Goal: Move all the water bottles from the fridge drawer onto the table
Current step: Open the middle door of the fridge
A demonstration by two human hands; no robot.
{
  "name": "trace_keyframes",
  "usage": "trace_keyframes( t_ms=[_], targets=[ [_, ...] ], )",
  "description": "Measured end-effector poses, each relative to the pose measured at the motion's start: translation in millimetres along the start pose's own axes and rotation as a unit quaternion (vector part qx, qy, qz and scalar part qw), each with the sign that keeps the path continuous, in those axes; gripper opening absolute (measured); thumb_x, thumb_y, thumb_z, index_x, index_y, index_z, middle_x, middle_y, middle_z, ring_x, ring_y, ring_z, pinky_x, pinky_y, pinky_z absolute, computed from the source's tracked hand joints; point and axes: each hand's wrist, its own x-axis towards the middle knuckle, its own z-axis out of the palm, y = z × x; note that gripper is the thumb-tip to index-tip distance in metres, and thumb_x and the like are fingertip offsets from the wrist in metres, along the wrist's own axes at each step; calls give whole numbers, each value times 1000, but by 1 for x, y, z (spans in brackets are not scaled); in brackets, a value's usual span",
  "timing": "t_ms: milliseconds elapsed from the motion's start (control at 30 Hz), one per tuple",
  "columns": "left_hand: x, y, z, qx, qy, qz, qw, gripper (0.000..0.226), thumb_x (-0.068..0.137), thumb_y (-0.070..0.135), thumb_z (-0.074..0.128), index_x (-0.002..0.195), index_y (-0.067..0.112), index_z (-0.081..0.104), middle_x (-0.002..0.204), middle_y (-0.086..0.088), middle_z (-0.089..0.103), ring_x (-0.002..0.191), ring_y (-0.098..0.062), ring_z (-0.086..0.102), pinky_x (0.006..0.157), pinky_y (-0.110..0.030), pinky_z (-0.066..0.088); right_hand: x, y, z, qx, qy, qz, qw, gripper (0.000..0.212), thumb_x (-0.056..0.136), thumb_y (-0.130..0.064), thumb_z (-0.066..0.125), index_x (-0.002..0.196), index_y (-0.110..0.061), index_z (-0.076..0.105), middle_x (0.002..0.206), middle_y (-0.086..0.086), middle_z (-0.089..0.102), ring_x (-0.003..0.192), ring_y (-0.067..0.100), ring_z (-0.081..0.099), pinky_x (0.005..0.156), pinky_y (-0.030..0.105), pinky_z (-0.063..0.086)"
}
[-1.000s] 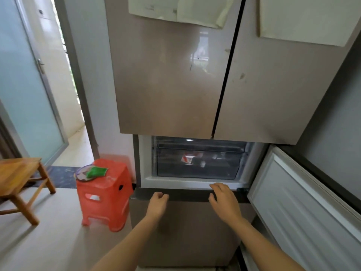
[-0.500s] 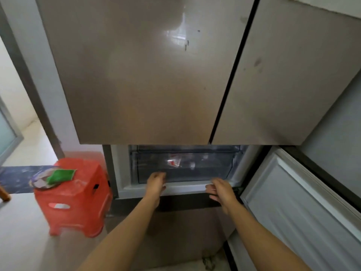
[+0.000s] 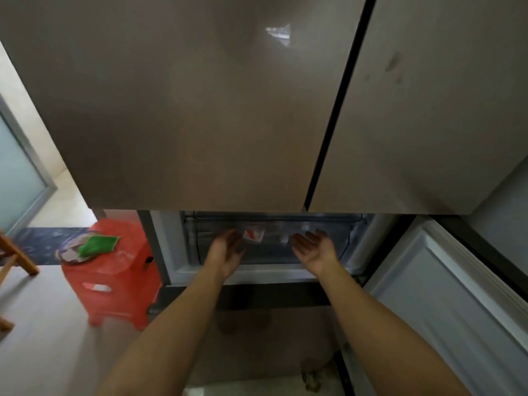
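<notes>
The clear fridge drawer (image 3: 351, 238) sits in the open lower compartment under two shut upper doors. Through its front I see a water bottle (image 3: 253, 233) with a red and white label, lying blurred inside. My left hand (image 3: 227, 251) reaches up to the drawer front just left of the bottle, palm turned inward, fingers apart. My right hand (image 3: 313, 247) is raised palm-up at the drawer's right half, fingers spread and empty. Neither hand grips anything. The inside of the drawer is mostly hidden by glare and blur.
The lower fridge door (image 3: 445, 295) hangs open on the right. A red plastic stool (image 3: 114, 278) with a plate and a green cloth (image 3: 98, 244) stands left of the fridge. A wooden table leg (image 3: 14, 255) shows at the far left edge.
Both hands rose from the ledge below the compartment to the drawer front and turned palm-up. The camera moved closer and lower toward the fridge.
</notes>
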Motion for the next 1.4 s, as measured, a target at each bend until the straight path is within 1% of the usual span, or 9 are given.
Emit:
trace_keyframes(
  t_ms=[133,300,533,800,933,1067,1167,1267,1400],
  targets=[
    [12,4,1,-111,17,28,993,34,94,12,40,62,13,50,45,-3,56,56,-17,47,52,-26,40,10,-8,6,55,-3,-10,998,29,98,-24,40,113,-2,50,102,17,53,115,34,51,101,39,37],
    [18,-1,5,-166,-63,47,983,67,90,5,31,24,12,36,26,-2,32,26,-10,33,34,-13,26,10,-11,9,54,13,-7,998,47,98,-20,39,138,2,31,143,24,37,132,35,39,108,39,34],
    [17,-1,5,-145,-39,51,987,67,93,7,32,27,14,38,29,0,35,27,-10,35,35,-13,30,10,-12,10,36,44,-12,998,17,96,-16,43,94,-1,49,146,26,31,135,37,34,109,39,33],
    [21,2,18,-70,67,62,993,34,98,15,39,64,15,41,32,5,49,28,-5,47,35,-15,42,10,-20,8,82,25,-11,996,48,96,-20,44,139,-5,30,144,22,33,133,35,36,103,39,33],
    [25,7,22,-28,76,59,995,35,98,11,40,64,18,42,40,3,49,33,-6,47,43,-10,43,11,-18,3,50,18,-10,999,17,93,-22,47,103,-10,52,99,19,57,98,29,57,97,37,39],
    [31,10,17,-3,103,50,993,29,96,9,43,68,11,46,61,-4,49,45,-10,53,39,-15,46,27,-16,-1,11,8,-7,1000,47,96,-26,41,50,-19,45,34,2,42,35,14,38,51,27,31],
    [34,7,16,30,116,51,992,32,97,9,40,66,9,44,51,-7,49,27,-5,46,31,-14,38,33,-13,6,-19,17,-17,1000,23,99,-32,40,107,-16,54,93,14,67,77,18,65,81,33,46],
    [34,4,15,48,134,61,988,34,96,17,45,63,12,41,41,-2,48,23,-5,38,27,-13,32,34,-12,6,6,34,-19,999,48,98,-30,40,142,-13,30,144,20,37,131,34,41,107,38,35],
    [25,-3,12,-1,159,44,986,21,97,11,41,112,7,55,127,-12,54,92,-15,63,58,-12,51,27,-7,-4,11,30,-4,999,53,92,-37,51,140,-19,36,132,19,48,129,32,43,76,34,46]
  ],
)
